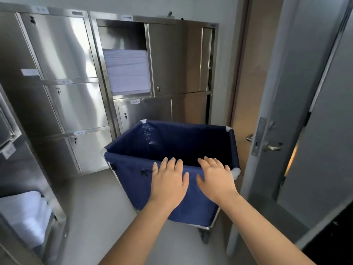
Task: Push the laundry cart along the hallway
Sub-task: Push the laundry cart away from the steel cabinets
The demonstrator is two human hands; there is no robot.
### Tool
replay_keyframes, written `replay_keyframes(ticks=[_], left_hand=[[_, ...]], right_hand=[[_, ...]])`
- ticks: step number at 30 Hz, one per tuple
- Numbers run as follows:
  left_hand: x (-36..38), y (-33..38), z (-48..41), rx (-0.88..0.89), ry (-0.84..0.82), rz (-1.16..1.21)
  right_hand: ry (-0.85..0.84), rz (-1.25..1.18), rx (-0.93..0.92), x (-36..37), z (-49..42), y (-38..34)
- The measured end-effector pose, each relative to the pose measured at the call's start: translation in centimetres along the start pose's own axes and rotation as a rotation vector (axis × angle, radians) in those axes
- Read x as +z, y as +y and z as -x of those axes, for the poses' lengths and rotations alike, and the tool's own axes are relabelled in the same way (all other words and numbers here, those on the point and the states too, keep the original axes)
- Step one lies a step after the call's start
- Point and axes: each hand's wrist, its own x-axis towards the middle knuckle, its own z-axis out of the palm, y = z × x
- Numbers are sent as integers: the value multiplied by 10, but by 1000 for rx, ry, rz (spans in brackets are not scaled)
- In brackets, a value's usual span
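Blue canvas lines the laundry cart (172,150), which stands beside the steel cabinets (76,73). Left hand (169,180) and right hand (216,178) reach flat over its near rim, fingers spread, gripping nothing.

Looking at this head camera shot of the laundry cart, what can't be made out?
- Cart bottom: dark inside the bag.
- Front wheels: hidden by the bag.
- Cabinet labels: too small, blurred.
- Whether the left hand and right hand touch the rim: unclear.
- Beyond the door: cut off.
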Motion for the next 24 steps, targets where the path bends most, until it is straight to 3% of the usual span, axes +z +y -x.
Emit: replay_keyframes(ticks=[16,24], left_hand=[[140,-48,-168,95,-135,155],[210,-15,-212,256,-218,214]], right_hand=[[-63,45,157,96,-157,46],[-58,106,201,136,-185,104]])
